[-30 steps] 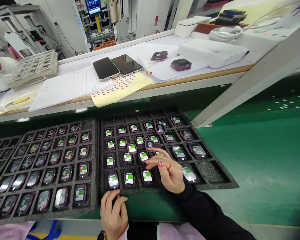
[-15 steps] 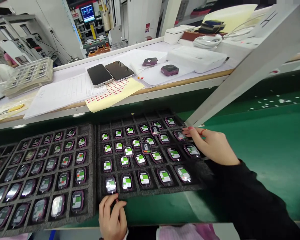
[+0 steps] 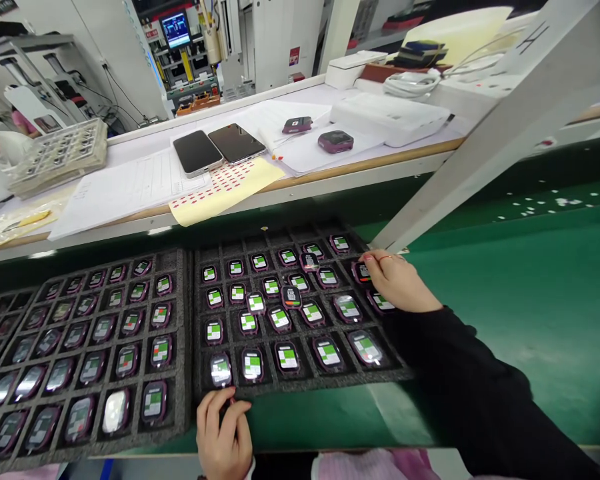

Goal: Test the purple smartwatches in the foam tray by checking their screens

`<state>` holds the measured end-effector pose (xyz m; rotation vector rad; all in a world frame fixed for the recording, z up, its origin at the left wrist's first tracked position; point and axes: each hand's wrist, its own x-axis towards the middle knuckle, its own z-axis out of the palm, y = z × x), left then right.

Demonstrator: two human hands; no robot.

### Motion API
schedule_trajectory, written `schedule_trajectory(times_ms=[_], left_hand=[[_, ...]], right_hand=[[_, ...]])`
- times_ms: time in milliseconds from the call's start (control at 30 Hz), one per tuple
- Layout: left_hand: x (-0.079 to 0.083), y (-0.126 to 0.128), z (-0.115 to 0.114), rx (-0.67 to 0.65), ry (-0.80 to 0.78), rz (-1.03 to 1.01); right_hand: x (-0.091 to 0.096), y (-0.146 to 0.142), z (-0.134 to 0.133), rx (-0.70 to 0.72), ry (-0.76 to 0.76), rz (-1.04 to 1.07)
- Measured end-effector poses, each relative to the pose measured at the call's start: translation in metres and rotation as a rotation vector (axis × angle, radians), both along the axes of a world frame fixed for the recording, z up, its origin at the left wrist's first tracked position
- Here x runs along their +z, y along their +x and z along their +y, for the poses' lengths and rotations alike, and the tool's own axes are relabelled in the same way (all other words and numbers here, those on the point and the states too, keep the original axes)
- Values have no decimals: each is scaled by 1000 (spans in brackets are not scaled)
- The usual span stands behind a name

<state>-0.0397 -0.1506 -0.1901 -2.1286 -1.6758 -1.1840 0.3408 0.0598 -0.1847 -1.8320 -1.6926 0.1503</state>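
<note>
A black foam tray [image 3: 300, 385] holds rows of dark purple square smartwatch bodies, most with green-and-white screens. At its right side my right hand [image 3: 400, 281] pinches a smartwatch [image 3: 363, 271] by its edge; part of that watch is covered by my fingers. Its screen is dark with a red-orange strip. Another watch [image 3: 291, 297] with a similar dark screen lies across the cells, not squarely in one. My left hand [image 3: 225, 437] is at the tray's front edge, fingers curled, below a watch [image 3: 221, 369]. Something small and dark shows between its fingers, too small to name.
A second foam tray [image 3: 184, 373] of watches adjoins on the left. Above, a shelf [image 3: 300, 185] bears two phones [image 3: 197, 152], papers, two more watches [image 3: 336, 141] and a white box [image 3: 390, 117]. A slanted white post [image 3: 460, 153] stands beyond my right hand. Someone's white sleeve [image 3: 10, 150] is far left.
My right hand has shifted slightly left and up, and the watch at its fingertips shows more clearly, with a dark screen. My left hand has hardly moved.
</note>
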Motion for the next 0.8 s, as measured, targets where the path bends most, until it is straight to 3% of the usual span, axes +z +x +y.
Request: schedule_trajectory(times_ms=[433,600,800], left_hand=[[0,4,-3,20,-27,-29],[0,4,-3,13,-34,-27],[0,3,-5,16,-50,-28]], right_hand=[[37,-3,-18,-117,-376,313],[41,-7,-19,-185,-355,407],[55,-13,-26,-304,-191,572]])
